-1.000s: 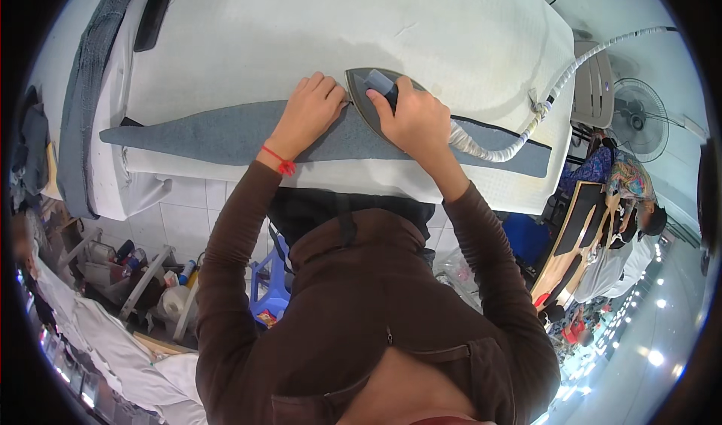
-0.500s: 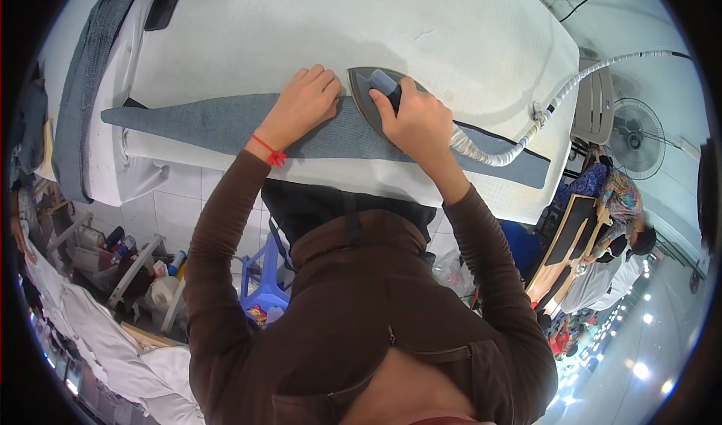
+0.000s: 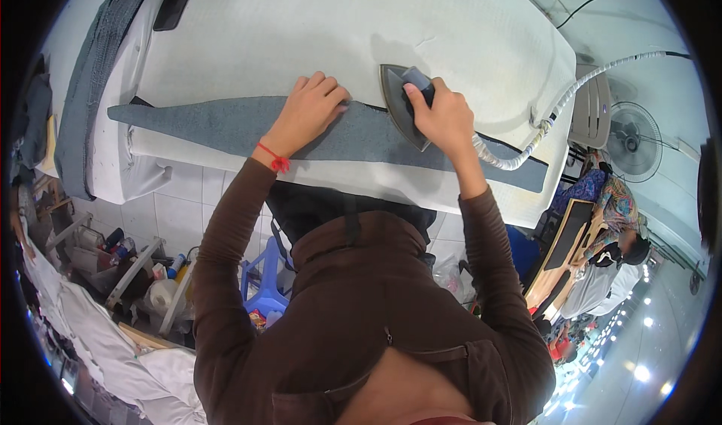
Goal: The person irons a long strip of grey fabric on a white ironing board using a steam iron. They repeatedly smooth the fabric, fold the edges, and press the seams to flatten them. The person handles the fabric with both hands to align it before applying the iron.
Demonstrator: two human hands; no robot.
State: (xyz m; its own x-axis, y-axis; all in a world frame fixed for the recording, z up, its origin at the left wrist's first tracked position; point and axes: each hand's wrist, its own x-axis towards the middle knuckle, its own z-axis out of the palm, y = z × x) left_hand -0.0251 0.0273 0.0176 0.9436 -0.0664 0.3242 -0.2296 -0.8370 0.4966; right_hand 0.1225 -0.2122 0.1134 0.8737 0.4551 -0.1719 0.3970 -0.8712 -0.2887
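Bright even overhead light — soft shadows, sharp centre, fisheye bending at rim.

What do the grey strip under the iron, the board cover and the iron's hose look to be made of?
Grey strip: woven cloth, likely denim, matte and speckled, lying limp. Board cover: white padded fabric, matte, with faint creases and stains. Hose from the iron: flexible tube in pale spiral wrap, seemingly fabric or plastic; which one is unclear.

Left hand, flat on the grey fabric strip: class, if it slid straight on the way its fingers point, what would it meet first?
Probably the iron. The left hand lies on the grey fabric strip, fingers aimed up and right toward the iron's pointed tip, which the right hand grips. They might pass just beyond the tip onto the white board.
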